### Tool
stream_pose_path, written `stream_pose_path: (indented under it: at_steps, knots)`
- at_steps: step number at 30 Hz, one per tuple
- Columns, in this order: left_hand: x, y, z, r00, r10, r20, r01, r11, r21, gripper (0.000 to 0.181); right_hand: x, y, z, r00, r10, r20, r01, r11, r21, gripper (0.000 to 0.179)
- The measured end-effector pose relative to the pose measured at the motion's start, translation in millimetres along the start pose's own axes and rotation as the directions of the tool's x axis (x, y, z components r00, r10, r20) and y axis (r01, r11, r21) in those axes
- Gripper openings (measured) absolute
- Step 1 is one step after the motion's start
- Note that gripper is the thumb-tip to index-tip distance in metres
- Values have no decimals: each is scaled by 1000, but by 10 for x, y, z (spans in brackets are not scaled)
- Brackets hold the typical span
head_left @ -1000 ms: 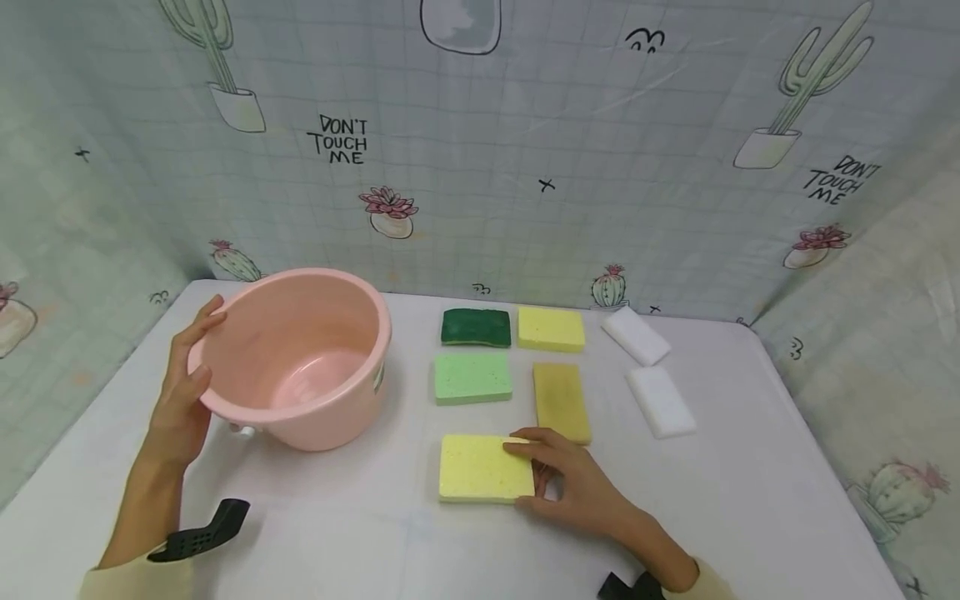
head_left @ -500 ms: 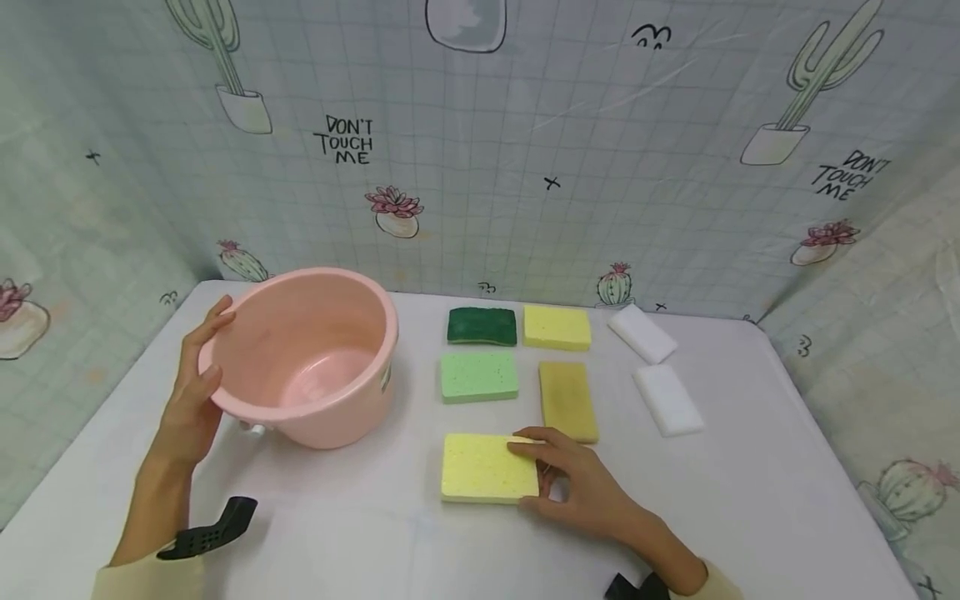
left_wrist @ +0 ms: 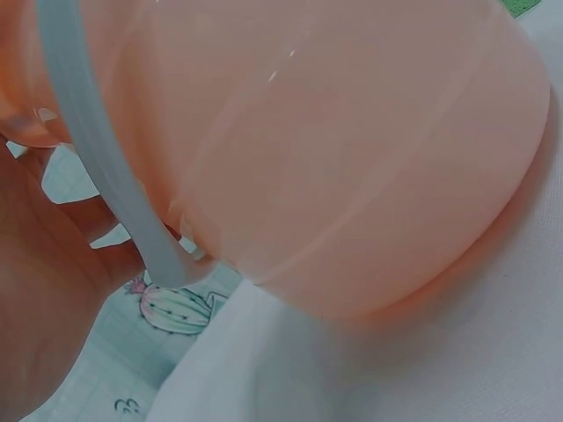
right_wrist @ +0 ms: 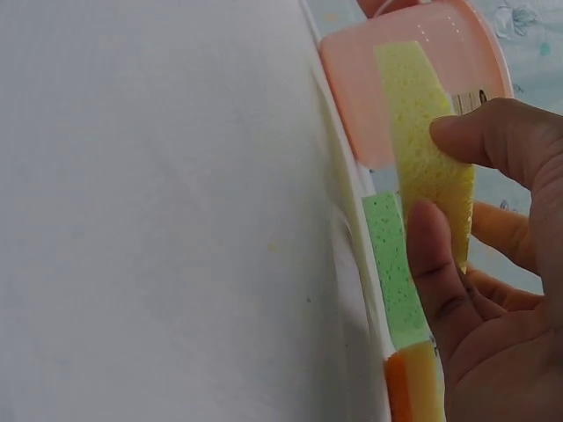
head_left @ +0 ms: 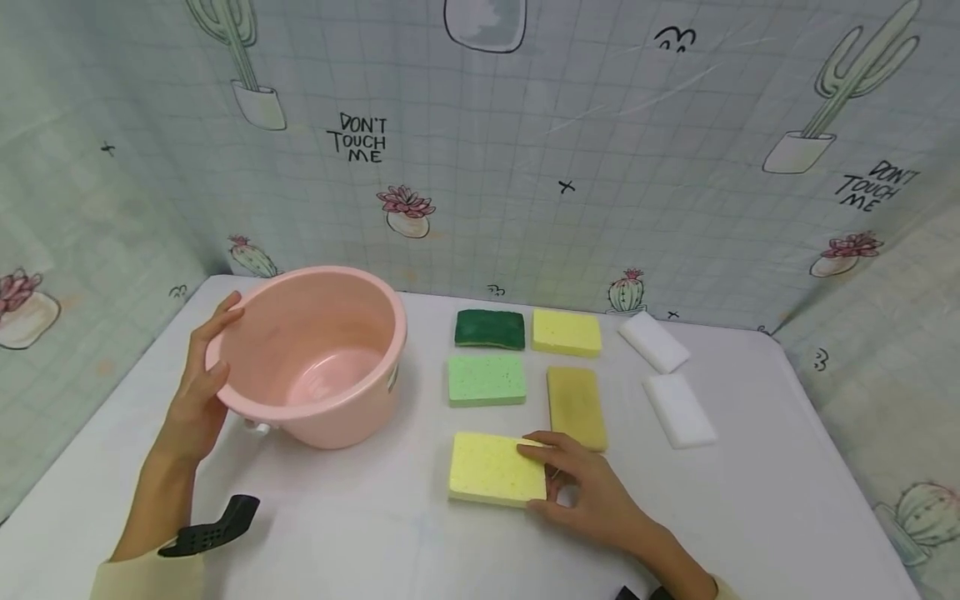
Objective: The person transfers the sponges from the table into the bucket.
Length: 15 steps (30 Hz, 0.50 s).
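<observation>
- The bright yellow sponge (head_left: 491, 471) sits at the bucket's four o'clock; whether it quite touches the table (head_left: 360, 533) I can't tell.
- The right hand (head_left: 594, 493) pinches its three o'clock end between thumb and fingers.
- Little has changed over the last second: the head view swung, sliding everything toward three o'clock, and the sponge perhaps turned slightly clockwise. I read that as a steady hold, with nothing carried off.
- The left hand (head_left: 197, 408) grips the pink bucket (head_left: 352, 425) by its rim at nine o'clock, as it did then.
- From the bright yellow sponge, the light green sponge (head_left: 487, 382) and dark green sponge (head_left: 490, 329) lie toward twelve, the far yellow sponge (head_left: 566, 335) at one, the olive sponge (head_left: 576, 408) near two.
- The left wrist view shows the bucket's white handle (left_wrist: 104, 141); the head view catches only its end.
- The right wrist view alone shows a barcode-like label (right_wrist: 466, 103) plainly, and an orange-and-yellow piece (right_wrist: 413, 382) I can't match overhead.
</observation>
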State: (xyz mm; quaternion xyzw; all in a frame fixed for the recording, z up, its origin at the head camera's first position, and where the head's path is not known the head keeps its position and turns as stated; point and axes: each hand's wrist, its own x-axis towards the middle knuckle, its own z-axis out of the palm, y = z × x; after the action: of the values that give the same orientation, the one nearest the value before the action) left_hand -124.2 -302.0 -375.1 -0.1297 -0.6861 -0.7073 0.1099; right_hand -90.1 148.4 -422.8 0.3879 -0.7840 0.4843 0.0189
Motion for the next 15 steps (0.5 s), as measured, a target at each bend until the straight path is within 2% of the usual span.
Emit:
stream_pose_path:
  at_steps: [5, 10, 15]
  knots:
    - [-21, 48, 28, 1000, -10, -25, 10, 1000, -25, 59, 123, -202, -121, 1000, 14, -20, -14, 1000, 5, 56]
    - [-25, 65, 54, 999, -11, -31, 10, 999, -33, 60, 263, -348, -234, 993, 93, -67, -94, 996, -5, 56]
    - [-16, 23, 57, 999, -3, -36, 1, 999, -37, 60, 416, -343, -293, 992, 86, -96, -87, 996, -14, 58]
